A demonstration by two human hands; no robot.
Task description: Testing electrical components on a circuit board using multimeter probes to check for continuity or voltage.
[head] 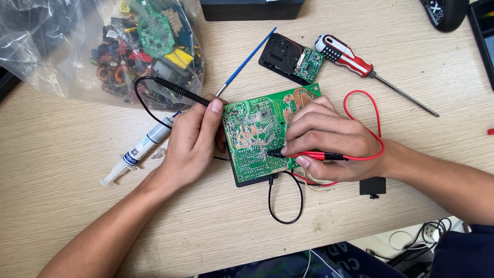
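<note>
The left hand rests on the tabletop against the left edge of a green circuit board. Its grip is closed on a black probe, pinched under the thumb, whose tip sits at the board's upper left corner. The probe's black wire loops up and away from that grip toward a clear bag of parts lying just beyond the knuckles.

The right hand lies over the right half of the board, its grip closed on a red probe held between thumb and fingers like a pen. The probe's dark tip touches the board's solder side just left of the fingertips. A red wire arcs out from behind this grip and curls round above the wrist.

The board sits between the two hands, copper side up, on a black base; a black cable loops out below it.

Just outside the left grip lies a syringe with a blue label. Beyond both hands lie a thin blue stick, a small black module with its own green board, and a red-and-white screwdriver. A small black block sits beneath the right wrist.
</note>
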